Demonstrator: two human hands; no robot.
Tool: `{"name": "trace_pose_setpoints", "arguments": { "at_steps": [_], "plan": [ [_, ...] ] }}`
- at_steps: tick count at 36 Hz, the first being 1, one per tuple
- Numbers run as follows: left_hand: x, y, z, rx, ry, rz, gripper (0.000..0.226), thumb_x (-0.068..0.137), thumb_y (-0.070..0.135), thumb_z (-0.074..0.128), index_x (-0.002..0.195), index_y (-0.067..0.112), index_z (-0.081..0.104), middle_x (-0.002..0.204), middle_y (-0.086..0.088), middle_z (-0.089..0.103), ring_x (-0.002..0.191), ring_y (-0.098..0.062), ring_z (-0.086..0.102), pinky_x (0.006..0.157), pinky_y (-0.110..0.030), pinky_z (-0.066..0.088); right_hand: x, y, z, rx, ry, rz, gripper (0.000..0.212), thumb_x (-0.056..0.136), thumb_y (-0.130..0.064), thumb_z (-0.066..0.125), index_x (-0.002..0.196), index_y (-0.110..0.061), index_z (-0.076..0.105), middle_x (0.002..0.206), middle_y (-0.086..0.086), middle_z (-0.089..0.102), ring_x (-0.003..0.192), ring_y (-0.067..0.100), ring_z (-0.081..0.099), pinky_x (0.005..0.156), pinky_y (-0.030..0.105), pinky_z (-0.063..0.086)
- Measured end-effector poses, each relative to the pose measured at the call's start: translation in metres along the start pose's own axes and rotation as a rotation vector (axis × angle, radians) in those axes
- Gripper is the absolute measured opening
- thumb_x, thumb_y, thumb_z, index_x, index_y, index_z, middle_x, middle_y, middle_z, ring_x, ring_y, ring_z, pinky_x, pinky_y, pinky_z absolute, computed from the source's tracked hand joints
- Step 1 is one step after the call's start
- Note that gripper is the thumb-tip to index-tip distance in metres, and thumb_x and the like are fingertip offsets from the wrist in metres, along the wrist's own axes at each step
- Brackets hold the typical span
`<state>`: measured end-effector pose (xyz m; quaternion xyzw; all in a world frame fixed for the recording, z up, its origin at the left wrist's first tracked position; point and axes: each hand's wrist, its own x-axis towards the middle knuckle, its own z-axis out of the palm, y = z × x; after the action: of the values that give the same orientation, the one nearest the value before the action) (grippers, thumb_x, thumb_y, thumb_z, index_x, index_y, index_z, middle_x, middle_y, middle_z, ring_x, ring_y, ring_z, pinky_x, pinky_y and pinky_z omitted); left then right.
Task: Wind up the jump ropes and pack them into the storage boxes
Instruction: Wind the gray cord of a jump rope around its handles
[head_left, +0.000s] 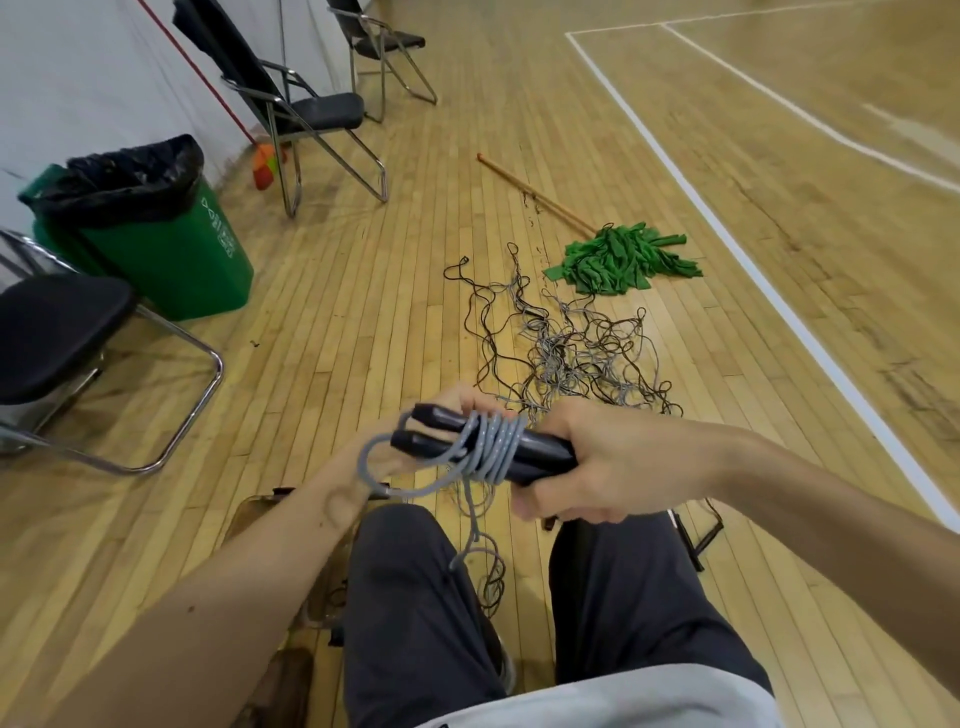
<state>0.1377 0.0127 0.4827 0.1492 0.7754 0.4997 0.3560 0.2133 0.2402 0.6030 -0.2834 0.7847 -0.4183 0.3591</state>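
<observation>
While I watch through the head camera, both hands are clamped on one jump rope (493, 447), held out above the person's knees. Its two black handles (540, 457) lie side by side, pointing left, and the grey cord (498, 441) is wound round their middle in several tight turns. My right hand (587, 462) grips the right ends of the handles, fingers curled underneath. My left hand (387, 462) sits behind the left ends, its fingertips curling over the top of the handles; how much of the cord it pinches I cannot tell. One slack loop of cord hangs over the left wrist, and the loose tail (467, 545) drops between the dark trouser legs.

On the wooden floor (363, 322) just beyond the hands lies a tangled pile of ropes (566, 353), grey and dark strands mixed. Past it rests a green mop (623, 260) with its stick running up and left. A green bin (156, 249) with a black liner stands at the left by the wall, with a black folding chair (57, 332) near it and more folding chairs (306, 114) further back. A white court line (779, 301) crosses the floor at the right.
</observation>
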Motion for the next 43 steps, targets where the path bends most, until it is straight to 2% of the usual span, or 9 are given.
{"name": "trace_pose_setpoints", "arguments": {
  "at_steps": [3, 5, 8, 12, 17, 25, 32, 35, 43],
  "plan": [
    [0.009, -0.045, 0.005, -0.046, 0.110, -0.085, 0.018, 0.103, 0.015, 0.054, 0.119, 0.022, 0.058, 0.110, 0.009, 0.065, 0.111, -0.012, 0.060, 0.092, -0.020, 0.051, 0.004, 0.006, -0.007, 0.055, 0.041, 0.028, 0.025, 0.094, -0.013, 0.068, 0.082, 0.008, 0.061, 0.055, 0.003, 0.047, 0.045, 0.017, 0.040, 0.042, 0.022, 0.035],
    [-0.007, -0.018, 0.027, -0.019, 0.107, -0.043, 0.012, 0.103, 0.015, 0.051, 0.097, 0.015, 0.061, 0.082, 0.011, 0.062, 0.079, -0.007, 0.059, 0.073, -0.015, 0.051, 0.007, 0.012, -0.012, 0.093, 0.077, 0.038, 0.025, 0.094, -0.013, 0.068, 0.073, -0.001, 0.061, 0.054, 0.005, 0.045, 0.044, 0.017, 0.039, 0.041, 0.022, 0.034],
    [-0.017, 0.018, 0.053, -0.080, 0.139, 0.057, 0.045, 0.094, 0.047, 0.054, 0.073, 0.008, 0.064, 0.056, 0.002, 0.053, 0.051, -0.014, 0.045, 0.054, -0.022, 0.041, 0.012, 0.023, -0.020, 0.139, 0.140, 0.070, 0.037, 0.092, -0.010, 0.069, 0.058, -0.015, 0.054, 0.049, 0.002, 0.044, 0.040, 0.016, 0.037, 0.041, 0.022, 0.032],
    [-0.024, 0.019, 0.062, -0.107, 0.260, 0.068, 0.052, 0.088, 0.056, 0.052, 0.069, 0.009, 0.064, 0.052, 0.000, 0.050, 0.047, -0.015, 0.040, 0.051, -0.027, 0.036, 0.017, 0.040, -0.028, 0.223, 0.213, 0.104, 0.042, 0.092, -0.005, 0.067, 0.054, -0.019, 0.054, 0.049, 0.003, 0.043, 0.038, 0.015, 0.033, 0.041, 0.023, 0.028],
    [-0.026, 0.028, 0.075, -0.090, 0.285, 0.086, 0.054, 0.091, 0.055, 0.050, 0.070, 0.007, 0.065, 0.049, 0.000, 0.049, 0.043, -0.012, 0.038, 0.045, -0.023, 0.032, 0.023, 0.056, -0.037, 0.272, 0.258, 0.125, 0.020, 0.091, -0.005, 0.066, 0.076, -0.010, 0.054, 0.055, 0.003, 0.042, 0.043, 0.015, 0.030, 0.040, 0.022, 0.026],
    [-0.033, 0.039, 0.077, 0.097, 0.343, 0.119, 0.058, 0.100, 0.049, 0.047, 0.075, 0.002, 0.068, 0.046, 0.003, 0.048, 0.046, -0.017, 0.043, 0.061, -0.027, 0.045, 0.025, 0.082, -0.049, 0.340, 0.266, 0.207, 0.015, 0.091, -0.003, 0.065, 0.088, -0.006, 0.051, 0.055, -0.001, 0.041, 0.045, 0.011, 0.028, 0.040, 0.021, 0.021],
    [-0.038, 0.049, 0.066, 0.519, 0.418, 0.022, 0.042, 0.099, 0.045, 0.057, 0.075, 0.010, 0.062, 0.056, -0.004, 0.058, 0.052, -0.027, 0.057, 0.053, -0.040, 0.046, 0.028, 0.104, -0.061, 0.399, 0.348, 0.272, 0.019, 0.092, -0.002, 0.066, 0.086, -0.005, 0.049, 0.055, 0.001, 0.045, 0.044, 0.012, 0.031, 0.038, 0.021, 0.024],
    [-0.040, 0.061, 0.060, 0.679, 0.438, -0.010, 0.034, 0.100, 0.044, 0.055, 0.075, 0.022, 0.058, 0.056, 0.005, 0.048, 0.046, -0.015, 0.044, 0.045, -0.027, 0.033, 0.030, 0.113, -0.065, 0.402, 0.384, 0.301, 0.022, 0.093, -0.003, 0.066, 0.079, -0.008, 0.050, 0.054, 0.000, 0.045, 0.044, 0.012, 0.032, 0.037, 0.021, 0.025],
    [-0.047, 0.087, 0.061, 1.236, 0.470, 0.039, 0.034, 0.105, 0.044, 0.043, 0.112, 0.016, 0.061, 0.074, 0.006, 0.046, 0.071, -0.014, 0.053, 0.065, -0.028, 0.046, 0.037, 0.135, -0.068, 0.294, 0.466, 0.400, 0.022, 0.090, -0.001, 0.067, 0.084, -0.007, 0.048, 0.050, 0.000, 0.049, 0.039, 0.012, 0.036, 0.037, 0.022, 0.029]
  ]
}}
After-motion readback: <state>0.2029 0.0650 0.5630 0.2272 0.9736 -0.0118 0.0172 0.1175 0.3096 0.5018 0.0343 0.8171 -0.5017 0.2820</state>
